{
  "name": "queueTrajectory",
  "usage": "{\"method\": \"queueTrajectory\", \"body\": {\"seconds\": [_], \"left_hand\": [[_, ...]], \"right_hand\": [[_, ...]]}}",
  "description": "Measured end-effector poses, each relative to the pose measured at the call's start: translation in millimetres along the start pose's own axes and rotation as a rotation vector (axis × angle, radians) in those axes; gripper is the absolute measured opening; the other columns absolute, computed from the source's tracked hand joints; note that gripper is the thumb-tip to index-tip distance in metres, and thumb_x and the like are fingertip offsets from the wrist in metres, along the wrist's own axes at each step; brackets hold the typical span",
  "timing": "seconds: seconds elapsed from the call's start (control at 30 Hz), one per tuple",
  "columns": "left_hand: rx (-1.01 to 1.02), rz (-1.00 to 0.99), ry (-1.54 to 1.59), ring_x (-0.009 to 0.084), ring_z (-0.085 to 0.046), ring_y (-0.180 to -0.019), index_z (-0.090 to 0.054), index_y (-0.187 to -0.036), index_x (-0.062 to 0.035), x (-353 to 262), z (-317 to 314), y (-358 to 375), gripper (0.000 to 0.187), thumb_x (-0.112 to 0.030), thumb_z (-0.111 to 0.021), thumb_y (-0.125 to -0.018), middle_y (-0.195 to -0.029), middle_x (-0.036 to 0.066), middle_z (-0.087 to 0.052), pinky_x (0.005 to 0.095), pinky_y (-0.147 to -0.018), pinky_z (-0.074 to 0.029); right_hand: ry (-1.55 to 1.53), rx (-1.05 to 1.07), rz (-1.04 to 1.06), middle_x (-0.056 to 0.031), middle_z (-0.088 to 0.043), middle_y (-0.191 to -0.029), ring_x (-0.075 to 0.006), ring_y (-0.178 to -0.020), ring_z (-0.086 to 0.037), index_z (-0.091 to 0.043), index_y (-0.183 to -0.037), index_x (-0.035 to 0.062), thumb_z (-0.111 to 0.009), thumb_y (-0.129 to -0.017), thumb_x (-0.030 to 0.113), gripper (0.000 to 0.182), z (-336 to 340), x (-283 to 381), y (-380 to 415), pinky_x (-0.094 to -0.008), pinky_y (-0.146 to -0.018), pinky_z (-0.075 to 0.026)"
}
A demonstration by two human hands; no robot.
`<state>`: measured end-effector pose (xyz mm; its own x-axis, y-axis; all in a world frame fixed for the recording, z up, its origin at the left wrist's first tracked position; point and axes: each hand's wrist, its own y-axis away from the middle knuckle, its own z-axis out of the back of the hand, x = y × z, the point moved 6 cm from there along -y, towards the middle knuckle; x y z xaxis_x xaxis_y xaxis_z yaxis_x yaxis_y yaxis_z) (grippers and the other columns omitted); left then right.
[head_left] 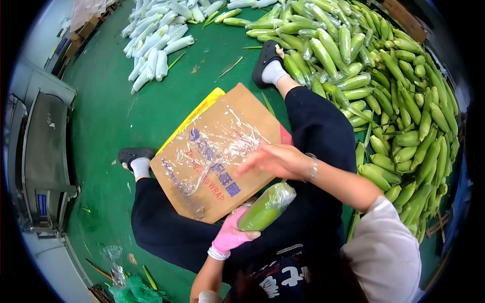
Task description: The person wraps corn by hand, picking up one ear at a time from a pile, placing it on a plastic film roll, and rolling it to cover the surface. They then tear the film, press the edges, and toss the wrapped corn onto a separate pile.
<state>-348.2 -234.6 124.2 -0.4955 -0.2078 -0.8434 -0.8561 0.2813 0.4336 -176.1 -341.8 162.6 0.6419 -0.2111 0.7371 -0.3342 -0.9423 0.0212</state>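
My left hand (233,232), in a pink glove, grips an ear of corn (265,206) in its green husk, with shiny cling film over its upper end. My right hand (275,160) is bare, with its fingers stretched out and a little smeared by motion. It hovers above a printed cardboard sheet (172,169) that lies across my lap. Crumpled cling film (214,134) is spread over the top of this cardboard. A yellow edge (194,116) shows along the cardboard's far left side.
A large pile of husked green corn (404,111) rises to the right, some ears in film (331,50). White-netted ears (156,45) lie at the back left. A metal cart (45,161) stands at the left. Near the bottom left are a green net bag (134,290) and scraps on the green floor (101,161).
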Motion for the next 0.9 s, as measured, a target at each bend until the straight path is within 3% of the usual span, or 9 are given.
{"method": "queueTrajectory", "body": {"seconds": [0.17, 0.3, 0.4, 0.43, 0.57, 0.63, 0.67, 0.8, 0.9], "left_hand": [[0.094, -0.186, -0.041, 0.0186, -0.056, -0.113, -0.054, -0.127, -0.0001, -12.8, 8.9, -41.5, 0.08, -0.014, -0.093, -0.059, -0.12, 0.006, -0.06, 0.0342, -0.1, -0.044], [0.2, -0.495, -0.416, 0.0288, -0.058, -0.115, -0.054, -0.128, -0.0028, -28.3, 0.4, -61.8, 0.059, -0.024, -0.079, -0.078, -0.121, 0.015, -0.061, 0.0378, -0.099, -0.044], [0.129, -0.211, -0.135, 0.0282, -0.059, -0.112, -0.057, -0.124, -0.0009, -31.9, -11.2, -63.5, 0.05, -0.023, -0.072, -0.082, -0.119, 0.016, -0.061, 0.0386, -0.098, -0.045], [0.101, -0.118, -0.042, 0.028, -0.06, -0.111, -0.058, -0.123, -0.0003, -28.6, -13.7, -63.6, 0.047, -0.023, -0.069, -0.084, -0.118, 0.016, -0.062, 0.0389, -0.097, -0.046], [0.108, -0.146, 0.285, 0.0259, -0.061, -0.109, -0.061, -0.119, 0.0007, 29.9, 15.7, -68.9, 0.05, -0.022, -0.077, -0.077, -0.117, 0.013, -0.062, 0.0369, -0.095, -0.047], [0.058, -0.306, -0.422, 0.0224, -0.061, -0.106, -0.062, -0.119, 0.0008, -37.6, -10.8, -55.4, 0.061, -0.021, -0.085, -0.067, -0.113, 0.01, -0.063, 0.0348, -0.094, -0.047], [-0.063, -0.234, -0.275, 0.0188, -0.061, -0.104, -0.062, -0.119, 0.0017, -19.2, 4.6, -52.4, 0.07, -0.02, -0.091, -0.058, -0.111, 0.008, -0.064, 0.0318, -0.093, -0.048], [-0.302, -0.09, -0.195, 0.0163, -0.064, -0.093, -0.064, -0.116, 0.0038, -66.4, 1.0, -27.3, 0.058, -0.016, -0.087, -0.067, -0.102, 0.01, -0.069, 0.0309, -0.089, -0.05], [-0.53, -0.369, -0.32, 0.0151, -0.063, -0.075, -0.065, -0.102, 0.0026, -110.3, 2.2, -23.2, 0.031, -0.012, -0.078, -0.078, -0.088, 0.011, -0.069, 0.0307, -0.074, -0.052]], "right_hand": [[0.199, 0.064, 0.198, -0.019, -0.061, -0.128, -0.0272, -0.126, -0.053, -0.054, -0.131, -0.0077, -0.01, -0.102, 0.06, 0.086, -67.5, 26.6, 57.5, -0.0394, -0.111, -0.035], [0.486, -0.007, 0.378, -0.0214, -0.062, -0.122, -0.0307, -0.118, -0.057, -0.043, -0.138, -0.01, -0.015, -0.092, 0.075, 0.101, -96.6, 47.7, 74.5, -0.0406, -0.106, -0.038], [0.565, -0.012, 0.427, -0.0212, -0.062, -0.122, -0.0304, -0.114, -0.058, -0.043, -0.137, -0.0104, -0.016, -0.091, 0.075, 0.101, -96.2, 49.8, 78.6, -0.0408, -0.102, -0.04], [0.454, -0.025, 0.544, -0.0115, -0.063, -0.119, -0.0259, -0.114, -0.056, -0.047, -0.136, -0.0006, -0.032, -0.103, 0.055, 0.066, -93.6, 42.8, 79.2, -0.038, -0.101, -0.035], [0.523, -0.113, 0.557, -0.0126, -0.066, -0.109, -0.0258, -0.102, -0.061, -0.056, -0.126, 0.0012, -0.052, -0.101, 0.034, 0.041, -91.0, 43.5, 82.1, -0.0366, -0.093, -0.043], [0.71, -0.428, 0.57, -0.0151, -0.067, -0.096, -0.0283, -0.086, -0.066, -0.065, -0.105, -0.0031, -0.066, -0.09, 0.012, 0.022, -79.3, 47.1, 91.2, -0.0346, -0.077, -0.051], [0.936, -0.637, 0.661, -0.0127, -0.065, -0.085, -0.0264, -0.073, -0.065, -0.067, -0.093, -0.0016, -0.069, -0.081, -0.003, 0.012, -75.4, 55.5, 96.3, -0.0319, -0.066, -0.052], [1.134, -0.935, 0.564, -0.0152, -0.062, -0.081, -0.0307, -0.072, -0.064, -0.066, -0.095, -0.0007, -0.067, -0.085, 0.005, 0.011, -21.2, 32.1, 114.8, -0.0362, -0.064, -0.052], [1.103, -0.849, 0.352, -0.0177, -0.062, -0.083, -0.0331, -0.073, -0.065, -0.066, -0.096, -0.0021, -0.065, -0.092, 0.024, 0.027, -6.8, 4.5, 113.8, -0.039, -0.065, -0.052]]}}
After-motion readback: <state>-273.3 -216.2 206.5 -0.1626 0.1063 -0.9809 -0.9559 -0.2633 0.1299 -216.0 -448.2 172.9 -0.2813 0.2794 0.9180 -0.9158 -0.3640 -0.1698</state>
